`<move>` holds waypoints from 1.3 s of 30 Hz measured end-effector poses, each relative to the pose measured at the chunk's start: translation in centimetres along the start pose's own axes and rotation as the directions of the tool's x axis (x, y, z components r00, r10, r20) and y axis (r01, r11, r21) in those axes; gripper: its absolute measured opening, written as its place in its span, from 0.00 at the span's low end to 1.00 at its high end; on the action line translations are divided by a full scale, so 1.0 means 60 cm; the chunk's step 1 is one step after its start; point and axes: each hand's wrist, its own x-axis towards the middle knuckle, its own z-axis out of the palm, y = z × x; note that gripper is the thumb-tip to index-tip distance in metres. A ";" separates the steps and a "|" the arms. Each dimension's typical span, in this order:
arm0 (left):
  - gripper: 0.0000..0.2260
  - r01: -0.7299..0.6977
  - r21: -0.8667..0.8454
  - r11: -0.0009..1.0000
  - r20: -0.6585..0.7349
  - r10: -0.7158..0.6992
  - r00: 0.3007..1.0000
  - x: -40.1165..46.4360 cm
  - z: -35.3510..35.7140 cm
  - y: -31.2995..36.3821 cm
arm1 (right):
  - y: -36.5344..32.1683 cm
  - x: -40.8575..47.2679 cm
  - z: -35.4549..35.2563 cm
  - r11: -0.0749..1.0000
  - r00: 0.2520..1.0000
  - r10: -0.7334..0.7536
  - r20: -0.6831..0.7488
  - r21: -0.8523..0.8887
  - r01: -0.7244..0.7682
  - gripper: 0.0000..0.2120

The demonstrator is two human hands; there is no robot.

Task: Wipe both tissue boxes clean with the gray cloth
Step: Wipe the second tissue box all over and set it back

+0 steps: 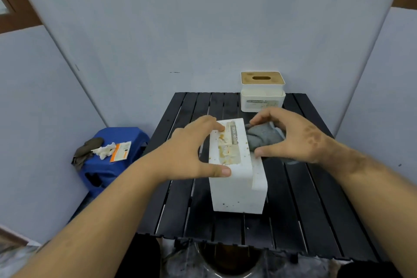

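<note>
While the left hand [191, 151] grips the white tissue box [234, 171], right-hand fingers [266, 117] clutch the gray cloth [262, 139].

Both forearms are bare to the frame's edge, with no sleeve, watch or ring in view. The right hand [300, 140] carries a patch of dark blotchy marks across its back, trailing onto the wrist. The left hand [191, 153] is unmarked. Its fingers [222, 172] show short, plain nails, the thumbnail clearest.
</note>
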 end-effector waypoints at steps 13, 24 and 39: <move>0.40 -0.099 -0.102 0.990 -0.047 0.094 0.994 0.006 0.008 -0.014 | 0.025 0.026 0.043 0.967 0.980 0.035 -0.194 0.256 0.016 0.21; 0.38 -0.091 -0.152 0.984 -0.055 0.084 0.995 0.007 0.013 -0.012 | 0.006 0.028 0.049 0.988 0.979 0.007 -0.203 0.153 0.025 0.25; 0.39 -0.085 -0.156 0.984 -0.052 0.077 0.996 0.003 0.013 -0.014 | 0.011 0.006 0.000 0.988 0.994 0.060 -0.095 0.148 -0.046 0.26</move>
